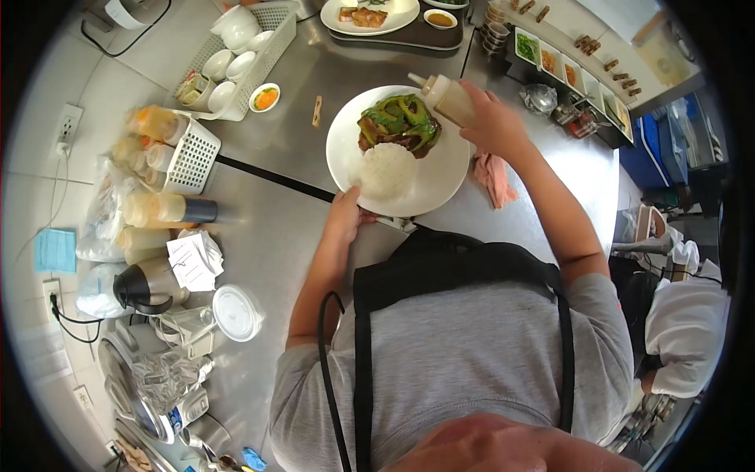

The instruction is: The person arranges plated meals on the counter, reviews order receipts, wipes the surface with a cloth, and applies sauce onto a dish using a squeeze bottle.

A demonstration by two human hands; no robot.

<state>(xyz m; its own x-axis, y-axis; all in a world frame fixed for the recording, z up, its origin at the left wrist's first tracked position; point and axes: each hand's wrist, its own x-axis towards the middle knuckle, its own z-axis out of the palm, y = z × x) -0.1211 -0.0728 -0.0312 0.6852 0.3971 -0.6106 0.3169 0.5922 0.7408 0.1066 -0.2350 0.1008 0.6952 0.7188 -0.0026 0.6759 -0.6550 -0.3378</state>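
Observation:
A white plate sits at the steel counter's near edge, bearing a domed mound of white rice and a stir-fry with green peppers and dark brown pieces. My left hand grips the plate's lower-left rim, thumb on top and fingers curled beneath. In my right hand is a squeeze bottle with pale contents. It is tilted over the plate's upper-right side, its nozzle pointing left above the peppers. No stream from the nozzle can be made out.
A pink cloth lies right of the plate. Beyond are a small bowl of orange garnish, a clothespin and a dark tray with dishes. Bottles, baskets and a jug line the left; garnish containers and another person are right.

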